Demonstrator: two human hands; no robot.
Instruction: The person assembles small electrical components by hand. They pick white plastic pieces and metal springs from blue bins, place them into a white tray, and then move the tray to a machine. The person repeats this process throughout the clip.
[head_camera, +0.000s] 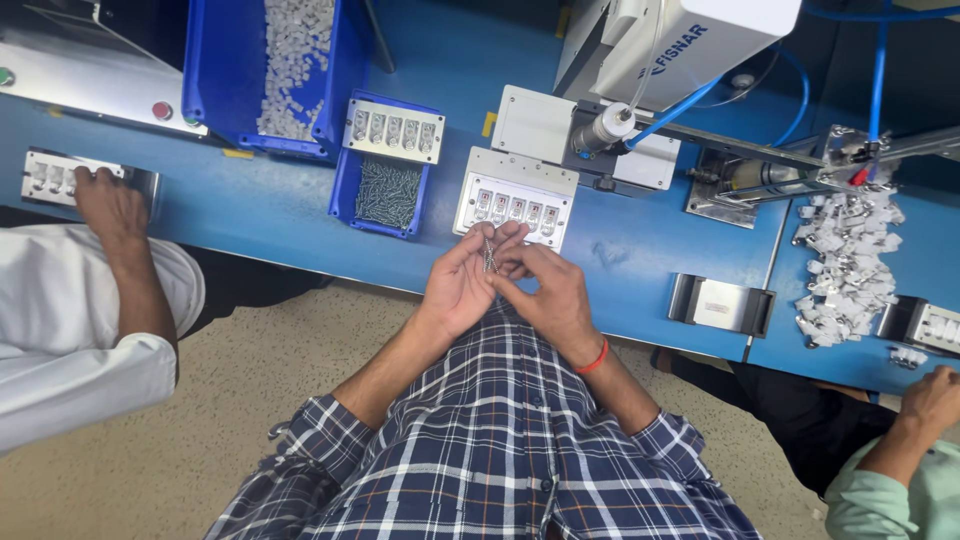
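Here, at a blue workbench (280, 215), a person in a navy-and-white plaid shirt brings both hands together just below a pale grey rectangular metal fixture plate (514, 196) that carries a row of five small white parts. The left hand (462, 285) is cupped, palm turned inward, cradling a small bunch of thin silver screws (489, 253); the right hand (548, 290), a red band at its wrist, curls its fingertips (513, 262) against the same bunch, pinching at it. The screws sit between the two hands, at 6 o'clock from the fixture plate and just beside its near edge.

At 9 o'clock from the plate stands a small blue plastic bin (385, 195) heaped with more silver screws, a second grey fixture plate (393, 130) resting across its far rim. At 10 o'clock, a larger blue bin (205, 70) holds loose white plastic pieces. At 1 o'clock rises a white dispensing machine (690, 40) with blue hoses.

Far left, a co-worker's hand (108, 205) in a white sleeve rests on another fixture; far right, another co-worker's hand (932, 400) lies near a pile of white parts (850, 265).
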